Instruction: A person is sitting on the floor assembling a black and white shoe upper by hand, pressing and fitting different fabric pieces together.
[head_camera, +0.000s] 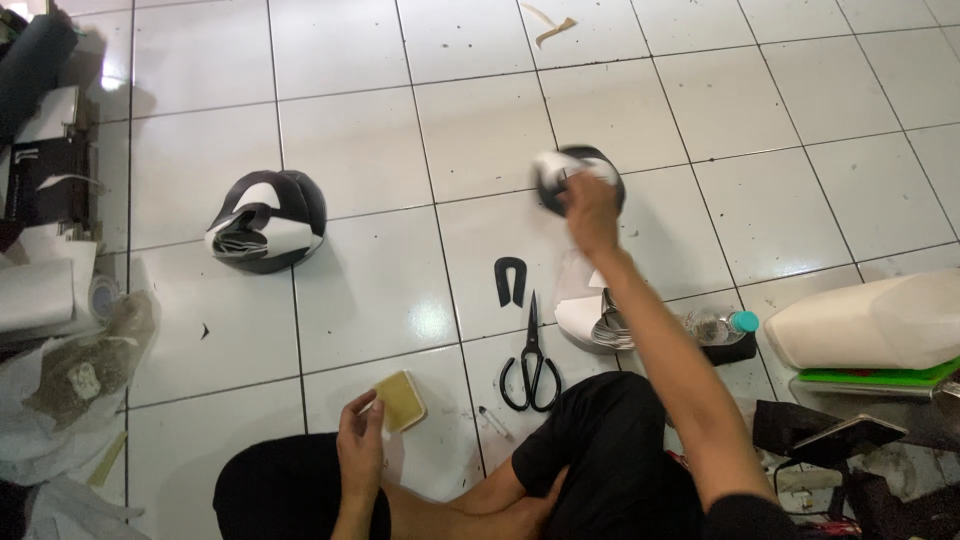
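White floor tiles (370, 290) with dark grout lines spread out in front of me where I sit cross-legged in black trousers. My left hand (360, 450) is closed around a small tan rectangular pad (402, 400), thumb and fingers pinching its lower edge, holding it just above my knee. My right hand (590, 212) is stretched well forward at arm's length, gripping a blurred black-and-white cut piece (572, 172) raised over the tiles; the motion blur keeps me from telling its exact shape. Below that arm lie black-handled scissors (531, 362), blades pointing away from me, and just beyond their tips a black U-shaped piece (510, 281). Beside the scissors on the right sits a stack of white and grey cut pieces (592, 315), partly hidden by my forearm, with a clear plastic bottle with a teal cap (722, 324) lying near it. Farther left, well apart, rests a rounded bundle of black and white pieces (268, 220). At the far right sits a cream-coloured padded form (870, 320) on a green board (880, 377).
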